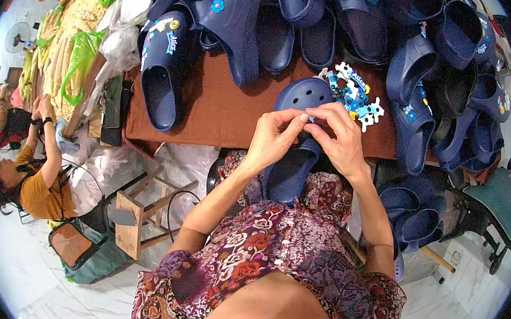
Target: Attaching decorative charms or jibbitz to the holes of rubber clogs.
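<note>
A navy clog (290,178) with round holes in its toe lies across my lap and the table's near edge, toe pointing away from me. My left hand (275,138) and my right hand (342,137) meet over its upper, thumbs and fingertips pinched together. Whatever small piece is between the fingertips is mostly hidden; only a bit of light colour shows there. Just beyond my right hand lies a pile of shoe charms (355,95) in white, blue and yellow.
Several navy clogs, many with charms, crowd the far and right sides of the brown-covered table (211,112). More clogs (413,211) sit low at the right beside a chair (498,198). At left are a wooden stool (132,224) and a seated person in a mustard top (49,192).
</note>
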Motion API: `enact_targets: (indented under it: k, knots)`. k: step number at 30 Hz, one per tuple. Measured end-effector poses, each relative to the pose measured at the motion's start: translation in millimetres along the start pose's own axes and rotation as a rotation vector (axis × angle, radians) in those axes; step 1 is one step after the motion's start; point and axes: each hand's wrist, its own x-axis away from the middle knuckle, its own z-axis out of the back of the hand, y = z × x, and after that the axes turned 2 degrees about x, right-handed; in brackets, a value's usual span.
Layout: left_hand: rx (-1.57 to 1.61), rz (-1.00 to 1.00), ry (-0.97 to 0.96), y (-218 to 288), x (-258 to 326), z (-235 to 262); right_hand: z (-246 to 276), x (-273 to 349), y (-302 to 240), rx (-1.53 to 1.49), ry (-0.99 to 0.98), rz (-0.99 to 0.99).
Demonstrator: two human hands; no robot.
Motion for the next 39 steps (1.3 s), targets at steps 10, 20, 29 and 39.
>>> enact_targets:
  k: [10, 20, 29, 39]
  knots:
    - [-0.428, -0.369, 0.074, -3.6, 14.7, 8.0, 37.6, -5.2, 97.1, 0.253, 0.285, -0.333]
    - [-0.540, -0.390, 0.102, -13.9, 40.1, 30.5, -1.2, 46.6, -9.7, 0.078, -0.091, -0.232]
    - [-0.460, -0.425, 0.623, -17.9, 23.8, 102.9, -23.7, 57.9, 7.9, 0.287, 0.106, 0.043]
    - [0.211, -0.220, 0.826, -16.7, -38.2, 214.7, -4.2, 25.7, -13.9, 0.305, 0.089, 0.522]
